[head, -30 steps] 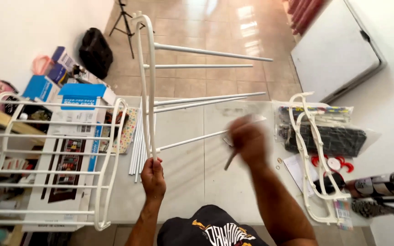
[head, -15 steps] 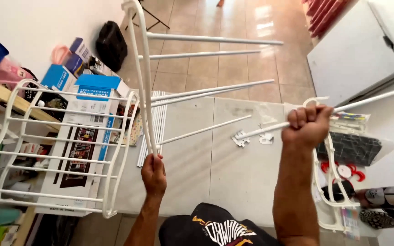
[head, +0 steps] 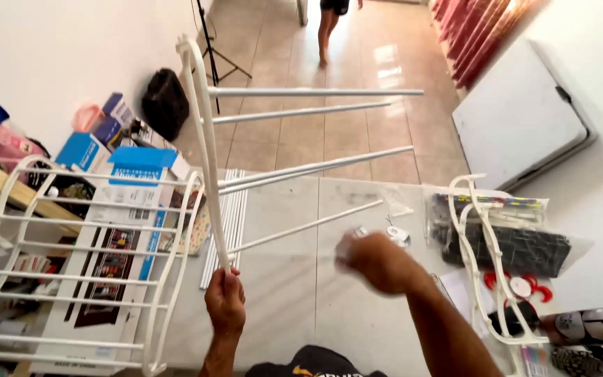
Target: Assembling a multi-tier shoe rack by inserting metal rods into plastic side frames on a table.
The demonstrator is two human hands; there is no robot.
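Observation:
My left hand (head: 225, 301) grips the lower end of a white curved side rail (head: 204, 132) that stands upright on the grey table (head: 280, 293). Several thin white rods (head: 315, 91) stick out of the rail to the right. My right hand (head: 380, 262) is blurred low over the table, just below the tip of the lowest rod (head: 305, 226) and beside a small bag of hardware (head: 397, 234). I cannot tell whether it holds anything.
A second white side rail (head: 484, 258) lies on plastic bags (head: 518, 248) at the right. A bundle of loose rods (head: 229, 209) lies behind the rail. A finished white wire rack (head: 71, 269) rests on a cardboard box (head: 116, 241) at the left. A tool (head: 587, 324) lies at the bottom right. A person (head: 329, 28) walks far off.
My right hand has dropped from a raised fist holding a white rod to a blurred position low over the table. The rod is no longer seen in it. My left hand keeps its grip.

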